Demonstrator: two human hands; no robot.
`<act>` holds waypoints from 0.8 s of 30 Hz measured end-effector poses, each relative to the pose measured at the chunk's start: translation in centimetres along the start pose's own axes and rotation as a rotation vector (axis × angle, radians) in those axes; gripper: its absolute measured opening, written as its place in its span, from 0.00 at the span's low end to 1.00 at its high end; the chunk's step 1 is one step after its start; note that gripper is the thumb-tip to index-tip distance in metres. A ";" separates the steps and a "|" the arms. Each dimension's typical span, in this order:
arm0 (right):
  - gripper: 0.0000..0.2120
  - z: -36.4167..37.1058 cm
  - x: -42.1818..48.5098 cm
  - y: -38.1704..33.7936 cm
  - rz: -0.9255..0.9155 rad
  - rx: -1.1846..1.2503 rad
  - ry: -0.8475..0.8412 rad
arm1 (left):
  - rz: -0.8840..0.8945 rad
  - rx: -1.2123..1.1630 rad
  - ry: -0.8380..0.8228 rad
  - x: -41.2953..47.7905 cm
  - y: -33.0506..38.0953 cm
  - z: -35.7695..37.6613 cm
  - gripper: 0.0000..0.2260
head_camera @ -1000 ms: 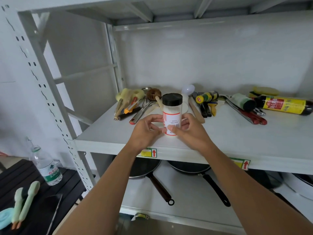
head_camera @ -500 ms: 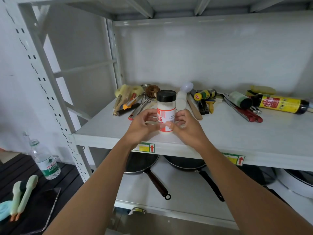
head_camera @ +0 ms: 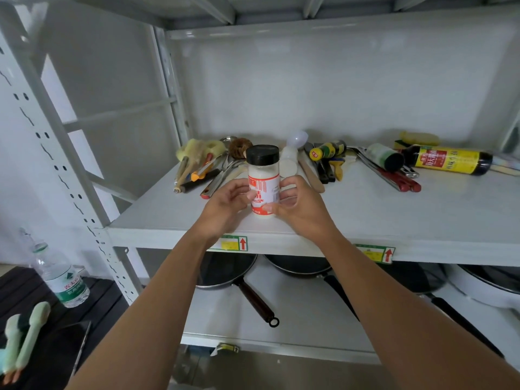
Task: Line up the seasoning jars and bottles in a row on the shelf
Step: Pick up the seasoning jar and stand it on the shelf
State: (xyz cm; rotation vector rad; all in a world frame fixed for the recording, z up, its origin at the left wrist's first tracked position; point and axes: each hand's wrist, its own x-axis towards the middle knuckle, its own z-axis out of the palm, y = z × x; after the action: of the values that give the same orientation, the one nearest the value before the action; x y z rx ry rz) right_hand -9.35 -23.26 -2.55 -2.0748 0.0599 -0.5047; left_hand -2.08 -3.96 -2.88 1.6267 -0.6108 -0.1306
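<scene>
Left hand (head_camera: 225, 206) and right hand (head_camera: 301, 209) both clasp the seasoning jar (head_camera: 263, 182), upright near the shelf (head_camera: 394, 218) front edge; its base is hidden, possibly resting there. Behind the jar, utensils overlap; right of it, a dark bottle (head_camera: 447, 160) lies flat.

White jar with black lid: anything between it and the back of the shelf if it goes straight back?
Yes. Right behind the jar, held upright by the left hand and right hand, lie a white bottle and wooden spatula; utensils lie back-left. The front strip is bare.
</scene>
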 end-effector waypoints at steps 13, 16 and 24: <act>0.24 0.2 -0.1 0.0 0.003 -0.018 0.040 | 0.030 0.305 0.021 0.5 -0.1 0.5 0.23; 0.25 0.4 0.0 0.2 -0.010 -0.006 0.019 | 0.012 0.308 0.027 0.6 -0.2 0.8 0.25; 0.28 1.0 0.1 0.3 -0.040 -0.139 -0.027 | 0.002 0.431 0.086 0.5 0.6 2.1 0.27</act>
State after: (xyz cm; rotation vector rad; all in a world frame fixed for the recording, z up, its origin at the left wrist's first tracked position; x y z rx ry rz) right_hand -8.87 -22.59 -3.21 -2.2218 0.0386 -0.5092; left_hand -2.72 -6.06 -2.53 2.0353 -0.6020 0.0790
